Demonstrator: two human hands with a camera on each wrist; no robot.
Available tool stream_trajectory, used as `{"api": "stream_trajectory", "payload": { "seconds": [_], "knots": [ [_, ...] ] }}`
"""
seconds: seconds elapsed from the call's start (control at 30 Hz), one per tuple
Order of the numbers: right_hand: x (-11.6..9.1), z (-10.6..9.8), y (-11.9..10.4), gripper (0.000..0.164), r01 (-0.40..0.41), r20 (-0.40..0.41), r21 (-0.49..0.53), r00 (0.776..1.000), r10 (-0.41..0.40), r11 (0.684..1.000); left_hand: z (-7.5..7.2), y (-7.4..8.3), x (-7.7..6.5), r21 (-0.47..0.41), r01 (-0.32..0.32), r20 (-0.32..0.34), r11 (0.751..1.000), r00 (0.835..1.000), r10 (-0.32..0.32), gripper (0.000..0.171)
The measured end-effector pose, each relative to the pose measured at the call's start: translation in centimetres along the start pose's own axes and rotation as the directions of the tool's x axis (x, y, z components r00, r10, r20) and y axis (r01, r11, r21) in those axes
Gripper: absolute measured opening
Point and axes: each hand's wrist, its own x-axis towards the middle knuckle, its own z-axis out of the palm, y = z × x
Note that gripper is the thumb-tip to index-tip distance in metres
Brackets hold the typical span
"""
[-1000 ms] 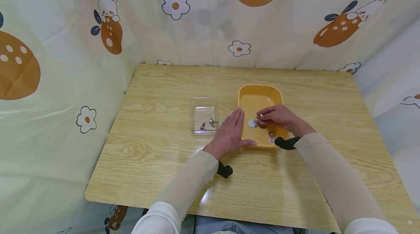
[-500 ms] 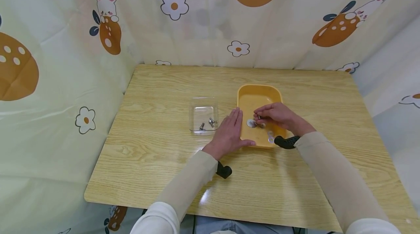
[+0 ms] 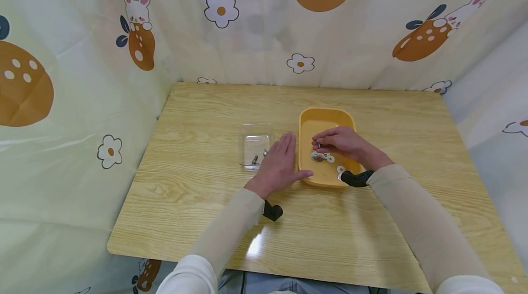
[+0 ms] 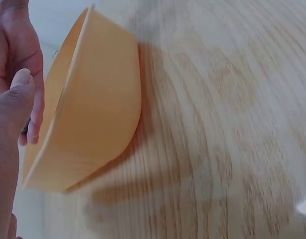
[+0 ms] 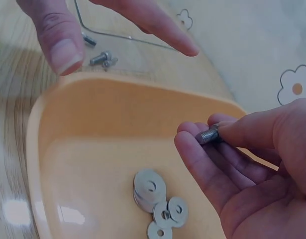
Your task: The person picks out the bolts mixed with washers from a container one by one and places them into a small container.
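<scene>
My right hand (image 3: 344, 144) is over the yellow-orange tray (image 3: 326, 122) and pinches a small metal bolt (image 5: 209, 136) between thumb and fingers, its threaded end showing in the right wrist view. Beneath that hand, flat metal washers (image 5: 150, 185) of different sizes lie on the tray floor, some overlapping. My left hand (image 3: 277, 166) holds nothing; its fingers are straight, beside the tray's left wall, with the thumb reaching toward the near left corner. In the left wrist view the tray's outer wall (image 4: 105, 94) stands beside the left thumb (image 4: 13, 107).
Left of the tray stands a clear plastic box (image 3: 256, 130) with several bolts (image 5: 99, 59) inside, partly covered by the left hand in the head view. Both sit on a wood-grain table (image 3: 198, 156), with a printed curtain (image 3: 255, 46) behind and at the sides.
My left hand has shifted left, away from the tray's rim and over part of the clear box. The right hand has moved slightly left and away from me, still holding the bolt.
</scene>
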Motion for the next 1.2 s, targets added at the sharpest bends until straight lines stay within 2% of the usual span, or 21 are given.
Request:
{"api": "stream_trajectory", "payload": {
  "seconds": [0.27,0.57,1.0,1.2],
  "knots": [
    [0.2,0.8,-0.8,0.039,0.005,0.006,-0.013,1.000,-0.005,1.000,-0.4,-1.6,-0.4,-0.023,0.031,-0.013,0.999,0.999,-0.032,0.111],
    [0.7,1.8,-1.5,0.037,0.026,0.027,-0.004,0.999,-0.026,1.000,-1.1,-4.2,-1.3,-0.065,0.077,-0.036,0.995,0.996,-0.079,0.110],
    [1.4,3.7,-2.5,0.034,0.037,0.055,0.067,0.998,-0.041,0.997,-1.8,-7.9,-3.1,-0.144,0.145,-0.063,0.979,0.986,-0.156,0.112],
    [2.0,4.9,-2.8,0.034,0.051,0.073,0.109,0.996,-0.059,0.993,-1.7,-9.1,-3.6,-0.130,0.168,-0.065,0.977,0.982,-0.177,0.114]
  ]
}}
